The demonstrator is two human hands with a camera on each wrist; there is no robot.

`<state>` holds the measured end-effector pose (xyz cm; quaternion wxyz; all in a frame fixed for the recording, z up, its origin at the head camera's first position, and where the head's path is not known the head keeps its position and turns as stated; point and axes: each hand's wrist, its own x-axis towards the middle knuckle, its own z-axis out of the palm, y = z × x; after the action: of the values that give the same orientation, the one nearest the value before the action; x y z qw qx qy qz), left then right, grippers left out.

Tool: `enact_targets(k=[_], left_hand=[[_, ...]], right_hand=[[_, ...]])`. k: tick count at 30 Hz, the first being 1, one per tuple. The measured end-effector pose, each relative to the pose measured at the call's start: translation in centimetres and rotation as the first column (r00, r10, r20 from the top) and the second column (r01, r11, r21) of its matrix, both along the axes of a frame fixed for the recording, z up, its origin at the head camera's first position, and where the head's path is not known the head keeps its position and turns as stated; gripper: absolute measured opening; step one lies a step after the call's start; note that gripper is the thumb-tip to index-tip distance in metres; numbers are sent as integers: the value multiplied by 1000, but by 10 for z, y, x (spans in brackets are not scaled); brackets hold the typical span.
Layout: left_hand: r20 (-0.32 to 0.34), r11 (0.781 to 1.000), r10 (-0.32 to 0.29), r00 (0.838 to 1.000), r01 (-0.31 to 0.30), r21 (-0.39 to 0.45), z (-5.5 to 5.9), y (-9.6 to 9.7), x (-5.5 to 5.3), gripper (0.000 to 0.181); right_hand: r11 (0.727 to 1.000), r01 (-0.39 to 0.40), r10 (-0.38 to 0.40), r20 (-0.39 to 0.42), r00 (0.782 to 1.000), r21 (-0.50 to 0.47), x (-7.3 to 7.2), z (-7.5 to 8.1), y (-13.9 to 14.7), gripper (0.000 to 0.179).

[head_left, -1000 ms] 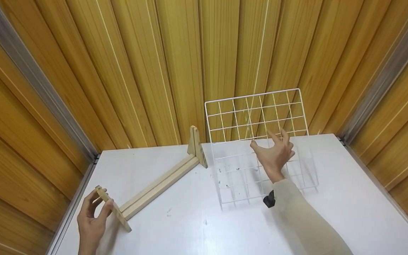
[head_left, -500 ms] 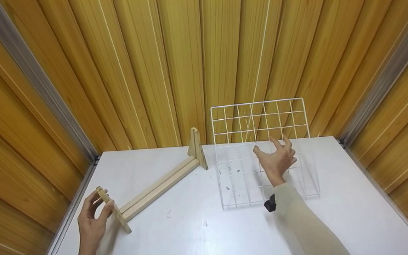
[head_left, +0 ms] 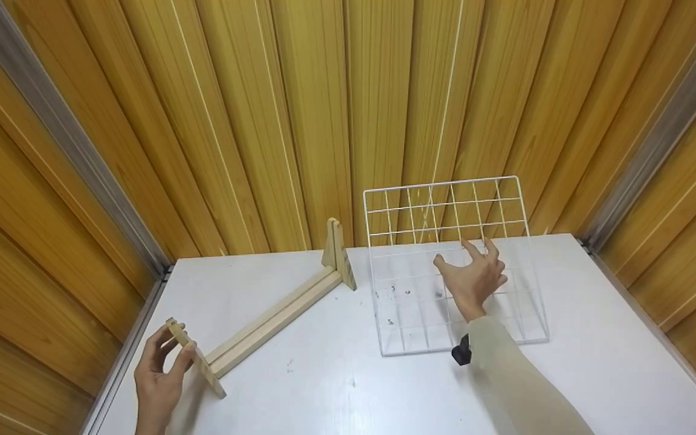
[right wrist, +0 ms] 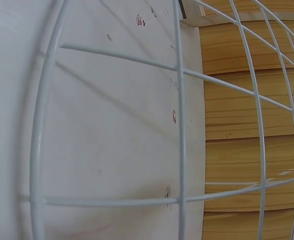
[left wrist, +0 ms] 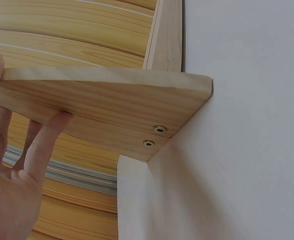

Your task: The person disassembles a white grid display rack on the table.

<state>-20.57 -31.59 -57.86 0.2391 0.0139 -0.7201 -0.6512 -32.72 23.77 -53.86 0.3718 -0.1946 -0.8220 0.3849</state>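
Observation:
My left hand holds the near triangular wooden end piece of a stand, thumb on one face and fingers on the other. In the left wrist view, two bolt heads show low on this end piece. A slotted wooden crossbar joins it to the far end piece. To the right, my right hand grips a white wire grid panel by its middle wires, thumb and fingers spread. The panel leans back, its bottom edge close to the tabletop. The right wrist view shows its wires close up.
The white table carries a few dark scuff marks below the panel. Behind it rises a wood-grain slatted wall, with similar side walls and grey metal rails. A small black piece sits at the right cuff.
My right hand has brought the grid panel down and slightly right, its bottom edge now nearer the table. The left hand and the wooden stand have stayed nearly still.

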Motion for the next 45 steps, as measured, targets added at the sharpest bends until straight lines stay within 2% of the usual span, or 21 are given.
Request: enact_targets(k=[6,18,25,31,39,45], left_hand=[[39,1000,13,999,-14,11,3,2,-1,57],[16,1000,7,1000,-7,4,0,1,0,57],[6,1000,-4,1000,4,20,0,1,-1,56],[7,999,4,1000,-4,40,2,2,1,54],[22,1000,3,1000,-4,26,2,2,1,54],[23,1000,7,1000,-7,14,1,1,1,56]], right_hand=[[1000,22,-22,35,999,3,-2,-5,3,63],[1000,30,-29,105,994,-9,-2,-12,5,64],[1000,28,-27,111,993,-12,0,-15,7,64],[999,34,-30,149,988,-21,0,-17,7,65],[999,38,-30,201,979,-36,2,-19,8,65],[999,37,-28,210,977,-37,4,-22,8,65]])
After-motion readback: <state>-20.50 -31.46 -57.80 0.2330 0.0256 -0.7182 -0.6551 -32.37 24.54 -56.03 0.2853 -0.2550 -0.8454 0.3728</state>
